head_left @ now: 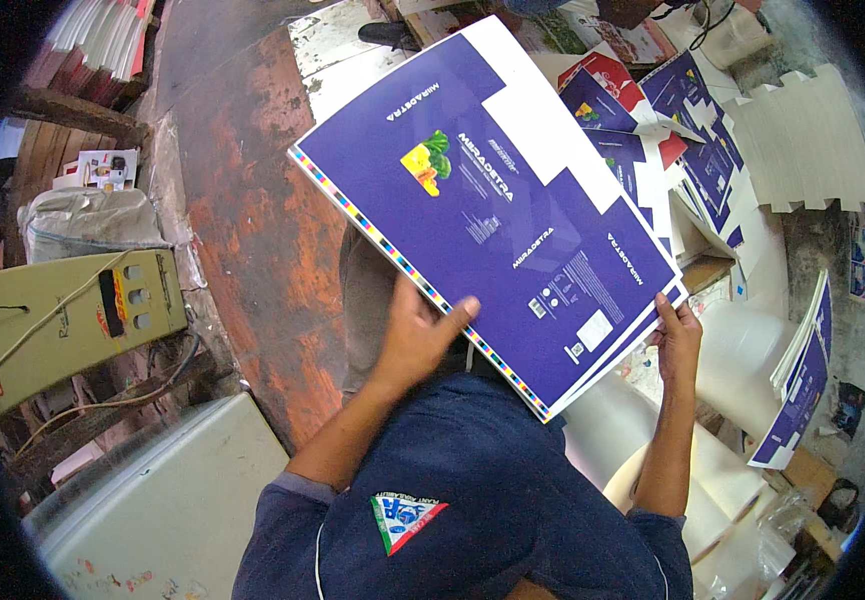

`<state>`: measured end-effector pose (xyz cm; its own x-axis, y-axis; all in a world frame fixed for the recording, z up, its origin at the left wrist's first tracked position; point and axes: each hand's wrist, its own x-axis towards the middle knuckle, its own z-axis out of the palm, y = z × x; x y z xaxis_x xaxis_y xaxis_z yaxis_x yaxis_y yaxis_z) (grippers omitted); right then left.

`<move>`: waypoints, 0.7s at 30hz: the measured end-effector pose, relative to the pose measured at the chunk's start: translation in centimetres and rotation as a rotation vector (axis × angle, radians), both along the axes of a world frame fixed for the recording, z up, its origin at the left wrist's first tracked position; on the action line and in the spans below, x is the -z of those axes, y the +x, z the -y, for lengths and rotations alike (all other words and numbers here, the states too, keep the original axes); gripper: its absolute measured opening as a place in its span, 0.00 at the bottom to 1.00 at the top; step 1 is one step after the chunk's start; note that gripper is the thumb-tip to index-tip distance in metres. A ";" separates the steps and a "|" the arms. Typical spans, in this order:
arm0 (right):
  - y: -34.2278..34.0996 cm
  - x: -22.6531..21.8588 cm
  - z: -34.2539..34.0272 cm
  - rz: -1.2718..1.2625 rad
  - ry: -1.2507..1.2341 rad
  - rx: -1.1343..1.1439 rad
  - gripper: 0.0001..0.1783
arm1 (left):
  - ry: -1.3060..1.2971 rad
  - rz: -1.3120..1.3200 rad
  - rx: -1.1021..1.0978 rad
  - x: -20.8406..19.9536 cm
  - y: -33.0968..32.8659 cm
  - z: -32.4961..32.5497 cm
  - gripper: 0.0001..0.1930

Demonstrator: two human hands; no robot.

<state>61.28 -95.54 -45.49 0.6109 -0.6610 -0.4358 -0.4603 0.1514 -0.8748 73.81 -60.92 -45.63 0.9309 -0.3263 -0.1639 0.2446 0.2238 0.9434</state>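
A thin stack of large printed cardboard sheets point(352, 175), dark purple with white margins and a colour bar along one edge, slants in front of me. Along the colour-bar edge, my left hand point(417, 335) grips the stack, thumb on top and fingers hidden beneath. My right hand point(678, 335) pinches the near right corner, where several sheet edges fan slightly apart. On the top sheet are a small picture of yellow and green vegetables and blocks of white print.
Loose purple and red printed sheets point(707, 185) lie at the far right, near stacked pale card point(802, 140). White rolls point(737, 350) stand by my right arm, beside more purple sheets point(797, 390). Left are an olive-coloured machine box point(47, 310) with cables and a grey cabinet point(172, 500). The floor point(242, 150) is worn reddish.
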 end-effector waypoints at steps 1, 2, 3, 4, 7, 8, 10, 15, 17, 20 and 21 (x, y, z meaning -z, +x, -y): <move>-0.3 0.4 0.3 -0.021 0.000 -0.026 0.20 | -0.047 -0.048 0.005 0.8 -1.3 0.6 0.33; -0.7 0.6 0.8 -0.055 -0.027 -0.026 0.20 | -0.094 -0.100 0.011 1.1 -2.1 1.0 0.31; -1.0 0.8 1.4 -0.089 -0.055 -0.026 0.21 | -0.080 -0.130 0.017 1.5 -2.2 1.0 0.30; -1.4 0.8 1.9 -0.123 -0.083 -0.026 0.21 | -0.066 -0.162 0.024 1.9 -2.0 0.8 0.29; -1.5 -0.1 2.5 0.122 -0.442 0.106 0.19 | -0.100 -0.236 0.014 1.7 -1.4 0.6 0.26; -1.6 -0.1 3.1 0.226 -0.543 0.149 0.18 | -0.121 -0.256 0.006 1.5 -1.3 0.5 0.25; -0.4 -3.7 0.5 0.232 -0.572 -0.015 0.15 | -0.027 -0.250 0.090 2.3 -1.2 -0.6 0.28; 1.7 -7.1 -9.7 0.171 -0.455 -0.531 0.14 | 0.033 -0.246 0.238 1.2 -0.4 -2.0 0.31; 2.6 -6.7 -13.1 0.262 -0.481 -0.709 0.14 | 0.025 -0.251 0.246 1.7 -0.3 -2.1 0.32; 4.1 -6.5 -15.7 0.298 -0.537 -0.908 0.12 | 0.027 -0.221 0.220 1.4 -0.5 -2.0 0.29; 4.4 -6.5 -16.3 0.245 -0.543 -0.923 0.11 | 0.039 -0.230 0.217 1.2 -0.6 -2.0 0.29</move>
<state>65.65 -79.24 -38.95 0.9993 0.0280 -0.0241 -0.0028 -0.5947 -0.8040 73.25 -58.96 -46.87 0.7772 -0.5030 -0.3781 0.4905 0.1079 0.8647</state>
